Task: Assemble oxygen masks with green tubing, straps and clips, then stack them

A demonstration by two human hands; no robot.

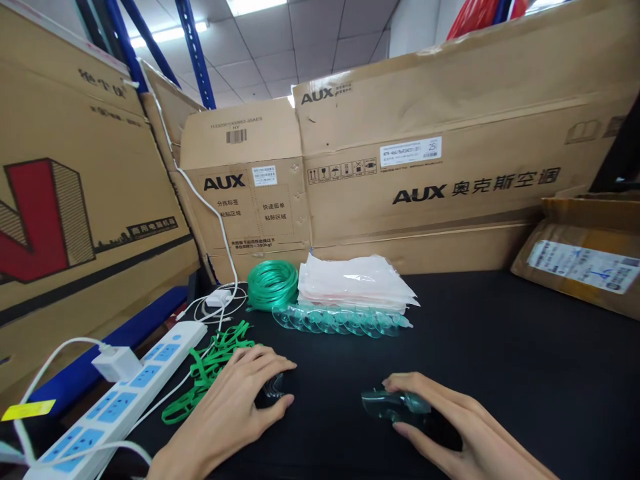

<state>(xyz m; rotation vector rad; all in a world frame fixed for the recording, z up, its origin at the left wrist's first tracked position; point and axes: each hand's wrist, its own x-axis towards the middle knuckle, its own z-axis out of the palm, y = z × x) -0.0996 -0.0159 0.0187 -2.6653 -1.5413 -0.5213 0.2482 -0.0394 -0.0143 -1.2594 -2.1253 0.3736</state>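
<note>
My left hand (235,393) is low on the black table, fingers and thumb curved around a small nested stack of clear plastic pieces (274,385). Its palm hides part of that stack. To the right, my right hand (450,420) has its thumb and fingers around a translucent teal plastic piece (383,404) with a curved surface; the far end is hidden by the hand. A row of overlapping teal plastic suction cups (345,322) lies farther back. Tangled green straps (220,353) lie beside my left hand.
A coil of green tubing (273,285) and a stack of white sheets (355,283) sit behind the cups. A white power strip (117,407) with cables runs along the left. Large cardboard boxes (350,213) wall off the back, and a taped parcel (580,257) stands at right.
</note>
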